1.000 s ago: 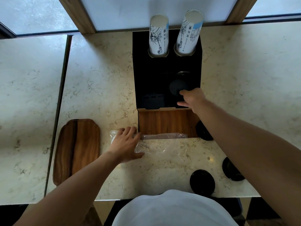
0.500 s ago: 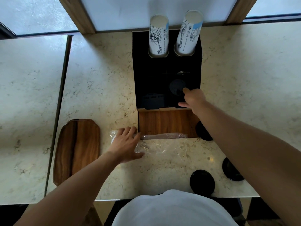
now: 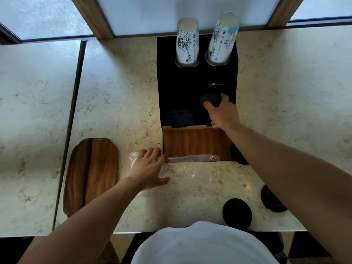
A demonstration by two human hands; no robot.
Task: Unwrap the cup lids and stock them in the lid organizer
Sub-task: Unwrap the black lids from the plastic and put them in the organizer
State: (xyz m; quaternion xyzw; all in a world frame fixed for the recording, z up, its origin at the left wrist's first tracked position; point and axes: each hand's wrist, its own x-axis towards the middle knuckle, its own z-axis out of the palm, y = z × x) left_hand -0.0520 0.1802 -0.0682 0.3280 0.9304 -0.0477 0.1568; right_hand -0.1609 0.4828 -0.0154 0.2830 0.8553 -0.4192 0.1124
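The black lid organizer with a wooden front stands on the marble counter. Inside its right compartment sits a black lid. My right hand reaches in and has thumb and fingers closed around that lid. My left hand lies flat, fingers apart, on the left end of a clear plastic wrapper in front of the organizer. Three loose black lids lie on the counter: one near the front edge, one to its right, one beside the organizer's front corner, partly behind my forearm.
Two tall stacks of printed paper cups stand in the organizer's rear holes. A wooden tray lies to the left. A dark seam splits the counter from a second slab on the left.
My right hand has moved forward, deeper into the organizer, and its fingers now wrap the black lid. My left hand has stayed on the wrapper.
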